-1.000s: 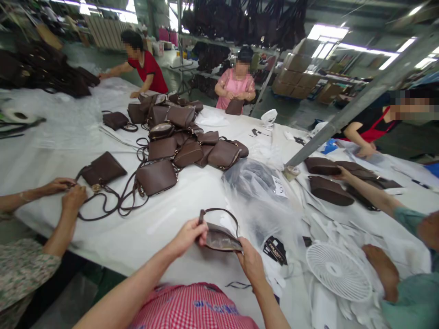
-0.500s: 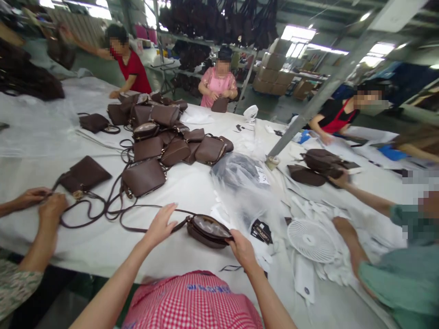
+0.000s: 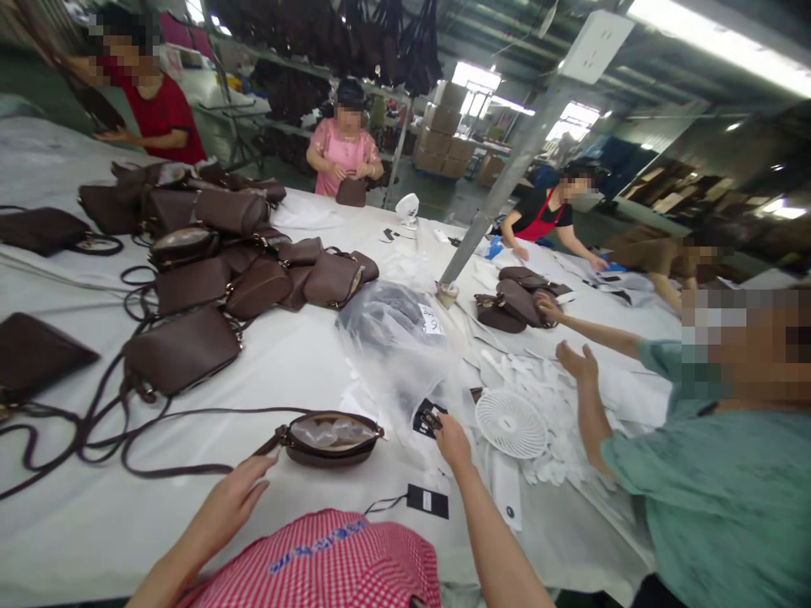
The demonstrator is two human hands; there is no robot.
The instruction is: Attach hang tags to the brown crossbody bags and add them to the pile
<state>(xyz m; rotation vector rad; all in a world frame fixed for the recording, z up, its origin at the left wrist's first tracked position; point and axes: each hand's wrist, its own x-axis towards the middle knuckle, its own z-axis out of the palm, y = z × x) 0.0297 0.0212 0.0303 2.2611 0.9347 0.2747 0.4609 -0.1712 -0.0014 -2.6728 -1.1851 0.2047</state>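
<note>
Two hands of yours reach over the near edge of a long white table (image 3: 76, 540). Your left hand (image 3: 231, 502) lies low and flat, fingers loosely spread and holding nothing, just short of a brown strap (image 3: 183, 469) that trails across the bare cloth. At the strap's end, just beyond and to the right of that hand, a small brown bag (image 3: 330, 437) sits with its top open, clear stuffing showing inside. Your right hand (image 3: 451, 439) stretches further out on a straight forearm, fingertips pinched on a black tag (image 3: 427, 418) at the foot of a crumpled clear plastic bag (image 3: 396, 338). A second black tag (image 3: 427, 500) lies close in, between your forearms. Just right of your right hand stands a small white fan (image 3: 510, 422) among scattered white papers, with a co-worker's hand (image 3: 578, 361) raised past it. Open cloth lies left of your left hand; beyond it, a pile of brown bags (image 3: 215, 253) crowds the middle of the table.
</note>
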